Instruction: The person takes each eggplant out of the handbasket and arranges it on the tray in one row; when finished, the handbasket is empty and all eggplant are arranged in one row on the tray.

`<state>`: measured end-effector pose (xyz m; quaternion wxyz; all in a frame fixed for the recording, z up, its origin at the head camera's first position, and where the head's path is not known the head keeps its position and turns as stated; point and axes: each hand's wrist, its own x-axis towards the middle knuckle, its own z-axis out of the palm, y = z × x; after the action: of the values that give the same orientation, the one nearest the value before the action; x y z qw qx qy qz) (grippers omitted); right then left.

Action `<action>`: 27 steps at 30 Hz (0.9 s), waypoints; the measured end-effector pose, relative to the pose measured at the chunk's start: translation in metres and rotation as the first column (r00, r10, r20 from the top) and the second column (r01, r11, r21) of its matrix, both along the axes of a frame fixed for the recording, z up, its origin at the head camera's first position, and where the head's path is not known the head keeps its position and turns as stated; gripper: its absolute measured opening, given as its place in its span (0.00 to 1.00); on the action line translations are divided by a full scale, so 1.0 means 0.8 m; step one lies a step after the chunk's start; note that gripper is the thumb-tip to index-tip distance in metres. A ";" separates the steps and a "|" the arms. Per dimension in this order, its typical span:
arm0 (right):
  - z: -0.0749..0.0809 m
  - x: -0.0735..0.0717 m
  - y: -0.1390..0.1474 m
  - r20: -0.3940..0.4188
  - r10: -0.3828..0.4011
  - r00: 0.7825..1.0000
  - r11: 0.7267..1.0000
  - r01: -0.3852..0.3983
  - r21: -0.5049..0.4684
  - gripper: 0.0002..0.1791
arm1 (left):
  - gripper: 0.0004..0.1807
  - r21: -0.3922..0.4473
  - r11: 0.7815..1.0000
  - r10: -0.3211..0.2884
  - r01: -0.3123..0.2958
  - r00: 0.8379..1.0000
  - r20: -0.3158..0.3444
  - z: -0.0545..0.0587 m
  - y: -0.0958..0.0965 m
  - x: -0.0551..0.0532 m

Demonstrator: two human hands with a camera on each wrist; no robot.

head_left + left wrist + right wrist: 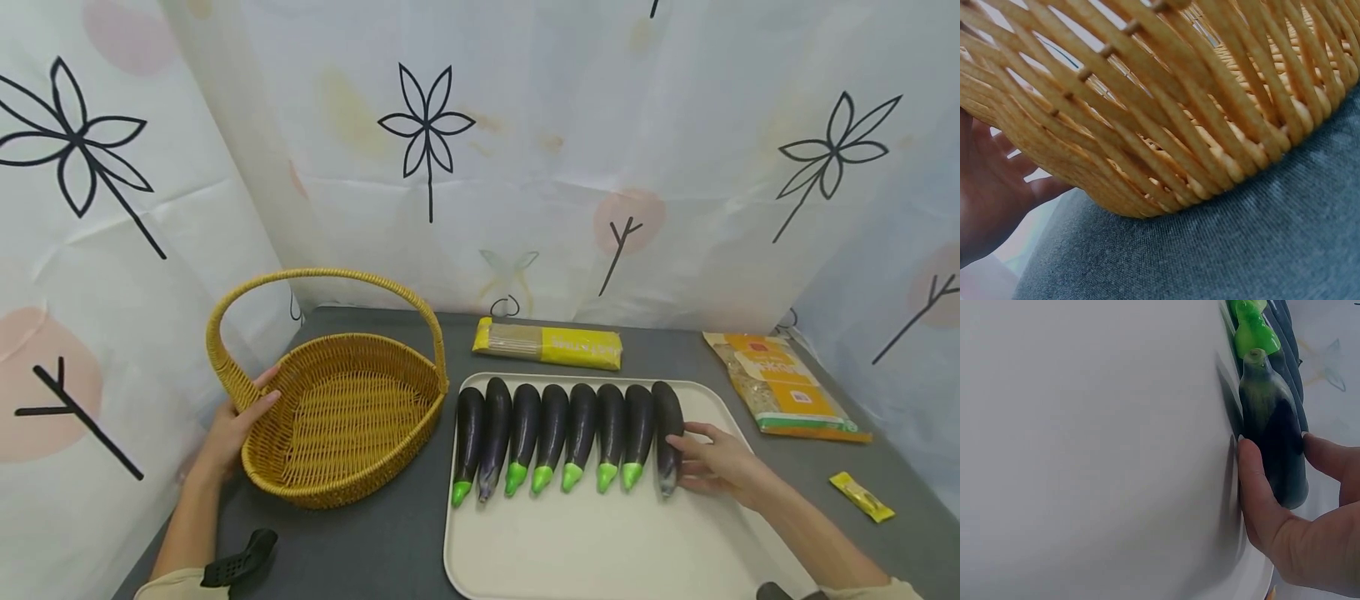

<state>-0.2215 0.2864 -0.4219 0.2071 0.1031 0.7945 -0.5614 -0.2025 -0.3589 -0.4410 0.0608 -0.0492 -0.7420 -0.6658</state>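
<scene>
My left hand holds the left side of a yellow wicker basket, where the arched handle meets the rim; the basket's inside shows only woven bottom. In the left wrist view, the hand is partly hidden behind the wickerwork. My right hand pinches the rightmost dark eggplant, which has a dull stem end without green. The right wrist view has the thumb and a finger on opposite sides of that eggplant. Several more eggplants, most with bright green caps, lie in a row on the cream tray.
Behind the tray lies a yellow pack of noodles. To the right are an orange bag of grain and a small yellow packet. A printed curtain encloses the grey table.
</scene>
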 end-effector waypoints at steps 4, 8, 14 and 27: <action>-0.002 0.000 0.000 -0.003 0.002 1.000 1.000 -0.002 -0.016 0.46 | 0.32 -0.013 1.000 0.002 -0.002 1.000 0.011 -0.001 -0.001 0.001; -0.004 -0.003 0.000 -0.001 0.009 1.000 0.999 -0.009 -0.045 0.45 | 0.32 -0.030 0.999 0.012 -0.012 1.000 0.009 -0.004 -0.004 0.003; -0.006 -0.012 0.008 0.052 0.055 0.997 0.985 -0.045 -0.168 0.44 | 0.31 -0.012 1.000 0.027 -0.027 1.000 0.012 -0.007 -0.011 0.005; 0.006 -0.034 0.069 0.197 0.299 0.934 0.950 -0.271 -0.158 0.36 | 0.29 0.007 0.983 -0.184 0.185 0.980 -0.076 -0.006 -0.038 0.002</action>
<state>-0.2485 0.3416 -0.4169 0.3788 0.0341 0.7358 -0.5604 -0.2007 -0.3892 -0.4461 0.0270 -0.1426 -0.7267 -0.6714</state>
